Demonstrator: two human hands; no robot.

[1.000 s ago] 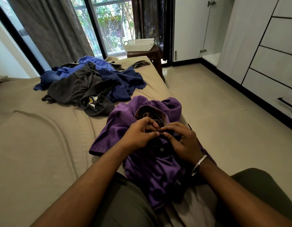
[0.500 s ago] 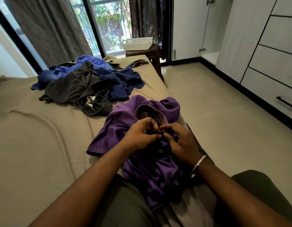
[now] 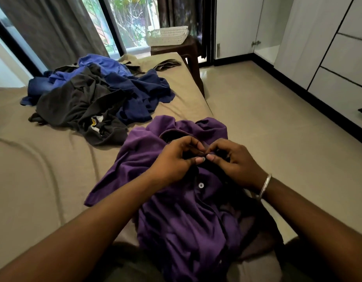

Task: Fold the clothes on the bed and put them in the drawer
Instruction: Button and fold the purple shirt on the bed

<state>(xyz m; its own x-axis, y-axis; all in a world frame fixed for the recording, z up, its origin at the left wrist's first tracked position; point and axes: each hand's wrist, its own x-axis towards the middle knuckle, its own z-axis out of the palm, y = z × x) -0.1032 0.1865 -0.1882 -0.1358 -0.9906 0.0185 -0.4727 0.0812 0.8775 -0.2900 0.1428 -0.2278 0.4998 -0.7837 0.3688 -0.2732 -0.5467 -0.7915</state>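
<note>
We pinch the purple shirt (image 3: 188,210) w/ left hand (image 3: 174,161) & right hand (image 3: 235,161) together, mid frame, clothes pile (image 3: 98,94) upper left.

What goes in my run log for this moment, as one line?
step: buttoning | item: purple shirt | left hand: pinching placket | right hand: pinching placket | pile: unfolded

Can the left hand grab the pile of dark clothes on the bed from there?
Probably yes, with a stretch. Nothing blocks the bare bed between the left hand and the pile of dark clothes, but that hand is busy pinching the purple shirt now.
</note>
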